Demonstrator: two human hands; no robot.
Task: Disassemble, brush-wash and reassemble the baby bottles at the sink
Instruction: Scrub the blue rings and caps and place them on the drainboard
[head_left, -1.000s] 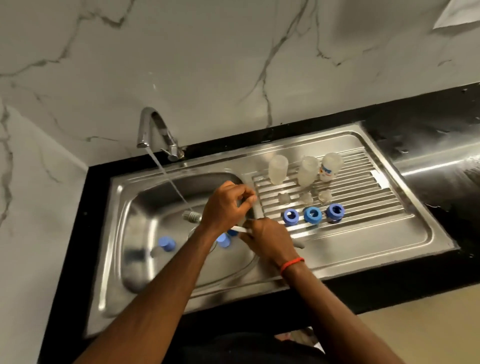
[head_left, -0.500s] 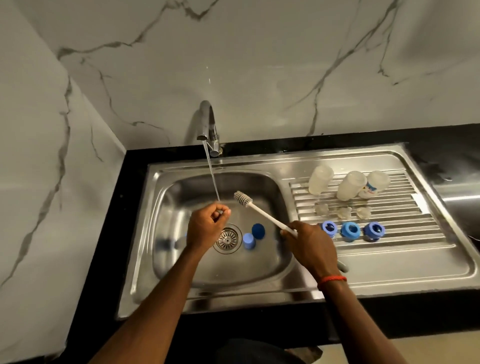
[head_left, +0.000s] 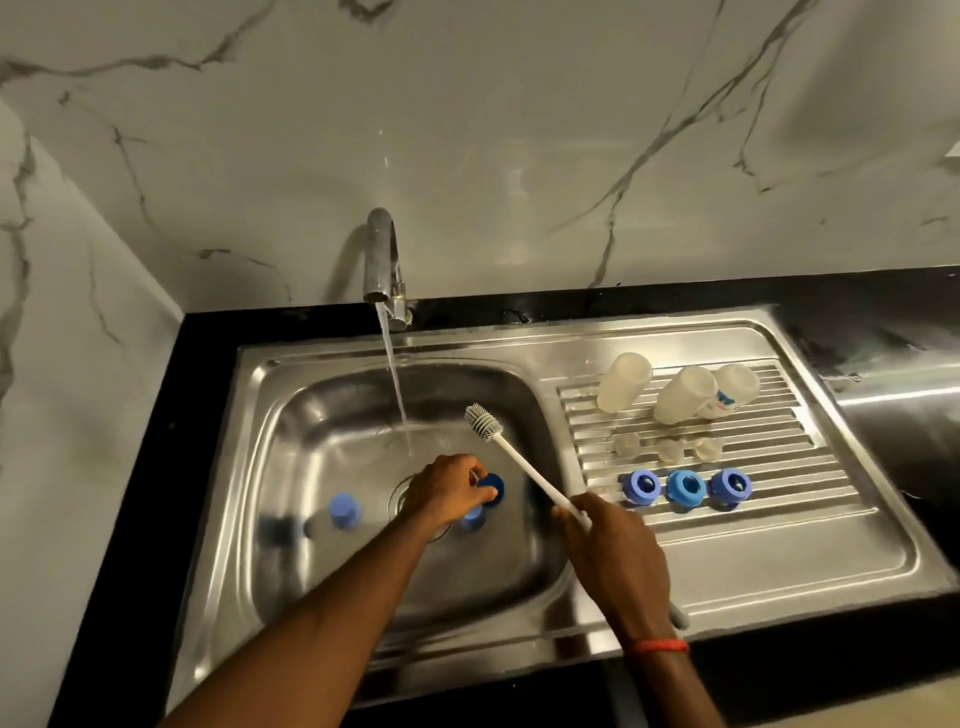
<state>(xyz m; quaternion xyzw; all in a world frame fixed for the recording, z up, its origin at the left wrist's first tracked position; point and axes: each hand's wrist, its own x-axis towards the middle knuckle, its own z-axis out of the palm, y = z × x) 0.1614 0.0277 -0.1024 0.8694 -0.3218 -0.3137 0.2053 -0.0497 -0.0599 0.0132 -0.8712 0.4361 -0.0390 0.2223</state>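
Curled fingers (head_left: 471, 472) of the left hand (head_left: 444, 493) pinch the edge of a dark blue cap (head_left: 496, 486) low in the basin (head_left: 311, 415), forefinger on its far side and thumb on its near side. Just under those fingers sits a small light blue piece (head_left: 471, 518), partly hidden by the hand. The drain (head_left: 401, 491) lies behind the knuckles, mostly covered. Beyond the fingertips the water (head_left: 397, 384) falls from the tap (head_left: 382, 260) and strikes the basin floor. Well out past the wrist side of this hand, a light blue cap (head_left: 344, 509) stands alone.

The right hand (head_left: 613, 556) is wrapped tight round the white handle of the bottle brush (head_left: 530, 473). The bristled head points up and away from the fingers, near the stream but apart from it, and the grey handle end sticks out beside the wrist, which wears a red band (head_left: 660, 646).

Outward from the right fingers, on the ribbed draining board (head_left: 779, 519), come three blue screw rings (head_left: 685, 486) in a row. Beyond them lie three clear teats (head_left: 671, 449), then three cloudy bottles (head_left: 683, 392) farthest off. A black worktop (head_left: 130, 467) frames the sink beneath a marbled wall (head_left: 519, 130).
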